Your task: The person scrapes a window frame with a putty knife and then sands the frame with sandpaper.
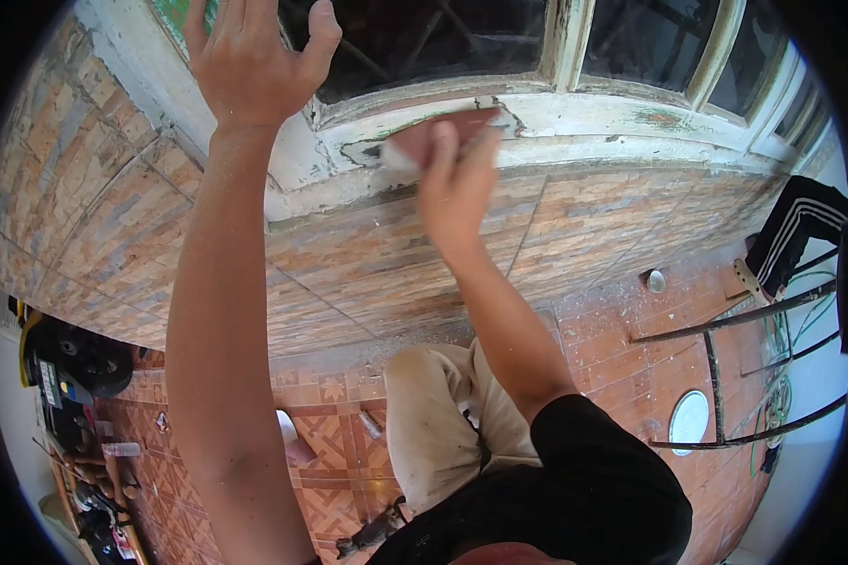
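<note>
My right hand [460,193] grips a reddish-brown sheet of sandpaper [433,137], pressed to the lower rail of a white window frame [575,113]. Motion blurs the sheet and fingertips somewhat. The rail's paint is chipped and cracked, with greenish patches farther right. Higher up on the left, my left hand [254,66] is spread against the frame beside a dark pane, holding nothing; the top edge of the view cuts off its fingertips.
Stone-patterned tiles [377,254] cover the wall below the sill. A dark metal frame [716,377] stands at right, near a person's striped trouser leg [791,226] and a round white lid [690,421]. Tools and bags [80,377] crowd the left; paint flakes litter the floor [603,330].
</note>
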The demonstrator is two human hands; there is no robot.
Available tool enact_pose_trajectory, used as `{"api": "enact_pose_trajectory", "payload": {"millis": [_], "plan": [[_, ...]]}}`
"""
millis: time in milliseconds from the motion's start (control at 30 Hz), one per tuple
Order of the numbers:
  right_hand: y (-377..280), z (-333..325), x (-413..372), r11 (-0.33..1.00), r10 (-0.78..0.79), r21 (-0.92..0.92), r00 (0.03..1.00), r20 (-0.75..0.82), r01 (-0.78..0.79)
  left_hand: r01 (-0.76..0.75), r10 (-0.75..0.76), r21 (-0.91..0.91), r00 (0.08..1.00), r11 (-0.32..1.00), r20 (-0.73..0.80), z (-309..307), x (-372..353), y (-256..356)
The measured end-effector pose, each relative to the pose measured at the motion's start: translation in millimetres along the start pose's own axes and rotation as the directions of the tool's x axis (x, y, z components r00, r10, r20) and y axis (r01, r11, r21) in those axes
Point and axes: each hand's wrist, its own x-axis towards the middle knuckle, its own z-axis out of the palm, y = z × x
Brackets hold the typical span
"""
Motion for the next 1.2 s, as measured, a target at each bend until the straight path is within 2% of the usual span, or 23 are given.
{"api": "enact_pose_trajectory", "payload": {"millis": [67, 133, 200, 233, 267, 333, 367, 400, 467, 500, 533, 600, 633, 667, 733, 767, 800, 867, 1000, 1033, 1067, 1133, 1200], "plan": [[-1, -2, -10, 0.961, 0.035, -0.273, 0.954, 0.299, 0.05, -0.022, 0.022, -0.004, 1.0, 1.0, -0.009, 1, 2, 0], [-4, -5, 0, 0.956, 0.023, -0.287, 0.955, 0.295, 0.066, -0.022, 0.022, -0.005, 1.0, 1.0, -0.004, 1, 2, 0], [-5, -1, 3, 1.0, -0.022, 0.0, 1.0, 0.018, 0.022, -0.01, 0.01, 0.003, 1.0, 1.0, 0.002, -1, 1, 0], [-1, 1, -7, 0.972, -0.052, -0.218, 0.987, 0.154, 0.086, -0.016, 0.016, -0.003, 1.0, 1.0, 0.001, -1, 1, -1], [-1, -2, -6, 0.972, -0.049, -0.219, 0.987, 0.151, 0.082, -0.029, 0.029, -0.011, 1.0, 1.0, -0.004, 0, 2, 0], [0, -6, -1, 0.989, -0.079, -0.105, 0.977, 0.2, 0.101, -0.027, 0.027, -0.004, 1.0, 1.0, 0.003, 0, 1, 1], [0, -4, 5, 1.0, -0.013, 0.008, 1.0, 0.008, 0.013, -0.018, 0.018, 0.011, 1.0, 1.0, 0.005, 0, 2, 0], [1, -2, 1, 1.0, -0.018, 0.009, 1.0, 0.017, 0.018, -0.012, 0.012, 0.02, 1.0, 1.0, 0.001, 0, 2, 0], [1, 2, -15, 0.935, -0.098, -0.304, 0.958, 0.271, 0.182, -0.03, 0.03, -0.006, 1.0, 1.0, -0.003, 0, 2, 0], [1, -2, -12, 0.962, 0.013, -0.263, 0.949, 0.316, 0.074, -0.031, 0.031, -0.009, 1.0, 0.999, -0.001, 1, 2, 0], [1, -1, -8, 0.962, 0.019, -0.266, 0.949, 0.314, 0.069, -0.035, 0.035, -0.006, 0.999, 0.999, -0.005, 1, 2, 0], [0, 2, 4, 0.998, -0.014, 0.065, 0.998, -0.059, 0.018, -0.027, 0.027, 0.008, 0.999, 1.0, -0.019, 1, 2, -1], [6, 5, -6, 0.994, -0.059, -0.096, 0.998, 0.02, 0.061, -0.027, 0.027, 0.007, 1.0, 1.0, -0.011, 0, 1, -1], [3, 0, -4, 0.994, -0.054, -0.096, 0.998, 0.019, 0.056, -0.036, 0.036, -0.002, 0.999, 0.999, -0.003, 0, 2, -1], [-5, -13, 4, 0.963, 0.102, -0.27, 0.933, 0.346, -0.005, -0.019, 0.019, 0.005, 1.0, 1.0, 0.025, -4, 4, 3], [0, -10, 10, 0.982, -0.099, -0.155, 0.991, 0.091, 0.113, 0.003, -0.003, 0.014, 0.999, 1.0, 0.047, -5, 3, 4], [2, -7, 8, 0.98, -0.103, -0.158, 0.99, 0.097, 0.117, 0.01, -0.01, 0.016, 0.999, 1.0, 0.044, -4, 3, 3], [1, 1, -1, 0.991, 0.008, -0.133, 0.999, -0.042, -0.013, -0.035, 0.035, 0.01, 0.999, 0.999, -0.01, 0, 2, 0], [-7, -16, 14, 0.993, -0.064, -0.092, 0.997, 0.051, 0.068, -0.026, 0.026, 0.007, 1.0, 1.0, -0.004, -2, 2, 2], [-3, -14, 20, 0.997, -0.064, -0.047, 0.997, -0.048, 0.062, -0.023, 0.023, 0.011, 1.0, 1.0, 0.013, -4, 4, 2], [0, -13, 12, 0.997, -0.064, -0.053, 0.997, -0.043, 0.062, -0.018, 0.017, 0.016, 0.999, 1.0, 0.033, -6, 5, 4], [3, -5, -7, 0.92, -0.071, -0.356, 0.965, 0.252, 0.161, -0.032, 0.032, 0.012, 0.999, 0.999, 0.005, -1, 3, 1], [-1, -9, -5, 0.947, -0.001, -0.307, 0.952, 0.305, 0.1, -0.049, 0.049, 0.008, 0.999, 0.999, -0.017, -3, 3, 3]]}}
